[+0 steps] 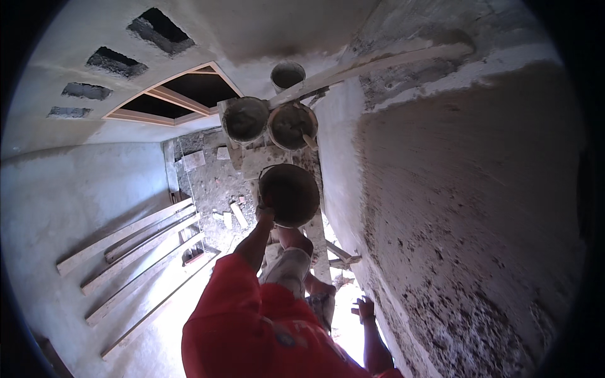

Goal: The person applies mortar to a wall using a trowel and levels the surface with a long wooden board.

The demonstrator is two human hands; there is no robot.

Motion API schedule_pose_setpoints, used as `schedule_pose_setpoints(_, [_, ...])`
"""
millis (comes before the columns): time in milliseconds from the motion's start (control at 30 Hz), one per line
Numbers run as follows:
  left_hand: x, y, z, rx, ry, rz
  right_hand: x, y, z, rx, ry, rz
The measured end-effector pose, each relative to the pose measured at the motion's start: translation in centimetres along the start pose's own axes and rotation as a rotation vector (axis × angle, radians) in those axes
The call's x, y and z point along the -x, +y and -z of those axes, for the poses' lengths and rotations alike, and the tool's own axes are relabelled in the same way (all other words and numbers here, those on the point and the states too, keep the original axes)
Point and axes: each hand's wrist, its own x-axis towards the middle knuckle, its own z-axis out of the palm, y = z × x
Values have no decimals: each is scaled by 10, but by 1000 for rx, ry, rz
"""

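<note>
My left hand point(266, 215) is closed on the near-left rim of a dark bucket point(289, 195), held out in front of my legs. The bucket's inside is dark, so I cannot make out what it holds. My right hand point(363, 309) hangs low beside the rough wall, its fingers partly spread with nothing seen in them. Beyond the held bucket stand two buckets of grey mortar, a left one point(246, 120) and a right one point(291, 128). A tool's handle point(309, 142) leans over the right one's rim. Farther back is another bucket point(288, 75).
A long straight board point(378, 68) slants beside the far buckets. On my right rises a wall point(466, 183), partly smooth and partly rough. Several planks point(135, 236) lie along the left wall. A wooden window frame point(170, 96) sits far left. Rubble point(238, 215) covers the floor below.
</note>
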Motion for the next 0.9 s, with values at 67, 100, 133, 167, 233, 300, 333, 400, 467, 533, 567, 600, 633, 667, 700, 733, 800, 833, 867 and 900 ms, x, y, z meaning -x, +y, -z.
schedule_pose_setpoints(67, [-78,-59,9,177,3,-81,-12,27,4,-15,28,-107])
schedule_pose_setpoints(100, [-107,-78,11,153,102,-76,-18,43,8,-49,39,-139])
schedule_pose_setpoints(133, [-131,-88,-10,133,162,-74,-18,52,14,-60,69,-143])
schedule_pose_setpoints(167, [-151,-99,-29,117,224,-65,-19,60,19,-64,102,-148])
schedule_pose_setpoints(233, [-182,-110,-41,190,-12,-108,-23,76,26,-104,143,-137])
schedule_pose_setpoints(300, [-213,-103,-34,268,-219,-174,-37,87,27,-168,121,-140])
schedule_pose_setpoints(333, [-190,-124,-78,319,-303,-211,-27,97,39,-201,176,-178])
schedule_pose_setpoints(400, [-173,-125,-104,366,-310,-16,-21,105,41,-120,232,-202])
schedule_pose_setpoints(467, [-188,-123,-95,287,-302,37,-28,93,28,-45,211,-192])
schedule_pose_setpoints(533, [-208,-131,-80,309,-217,-253,-38,87,21,1,153,-156])
schedule_pose_setpoints(567, [-222,-125,-61,229,-146,-377,-46,82,14,16,101,-122])
schedule_pose_setpoints(600, [-234,-120,-38,148,-56,-492,-56,79,8,4,42,-81])
schedule_pose_setpoints(633, [-221,-121,-56,60,62,-410,-52,79,10,4,66,-86])
schedule_pose_setpoints(667, [-205,-116,-70,-80,250,-246,-49,78,12,6,81,-85])
schedule_pose_setpoints(700, [-172,-100,-104,-270,450,-39,-40,76,15,-10,129,-92])
schedule_pose_setpoints(733, [-144,-75,-120,-366,567,55,-34,82,19,-37,120,-48])
schedule_pose_setpoints(800, [-91,-10,-132,-518,516,-154,-20,70,21,-184,72,-50])
schedule_pose_setpoints(833, [-79,26,-131,-515,406,-423,-21,69,20,-140,62,-24])
schedule_pose_setpoints(867, [-66,61,-136,-511,287,-690,-21,69,18,-98,61,1])
schedule_pose_setpoints(900, [-49,98,-140,-506,165,-956,-19,64,18,-89,58,14])
